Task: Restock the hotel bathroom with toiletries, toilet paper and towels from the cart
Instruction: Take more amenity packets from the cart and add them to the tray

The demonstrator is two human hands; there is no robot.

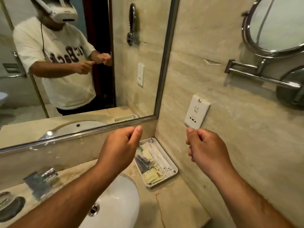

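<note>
The white tray (174, 173) of toiletries (153, 160) sat in the back corner of the stone surface (172, 204), its far end against the ledge under the mirror (164, 63) and its long side just beside the right-hand wall (238, 137). It lay between the two raised hands and below them in the view, at about 5 o'clock from the left hand (121, 148) and about 7 o'clock from the right hand (207, 148). Thin paper-wrapped packets, white, yellow and one dark, lay flat in it. Neither hand touched the tray. The left hand's fingers (139, 130) were curled in together, one tip pointing up towards 12 o'clock, and nothing showed in them. The right hand's fingers (190, 134) were likewise curled together into a loose fist with nothing visible in it, one tip close under the white socket plate (196, 112) on the wall; whether it touched the plate could not be told. The white sink (118, 195) lay at 6 o'clock beneath the left forearm, its rim near the tray's near-left corner. A strip of bare surface ran from the tray's near end towards 6 o'clock, closed in by the wall on the right and the sink on the left.
</note>
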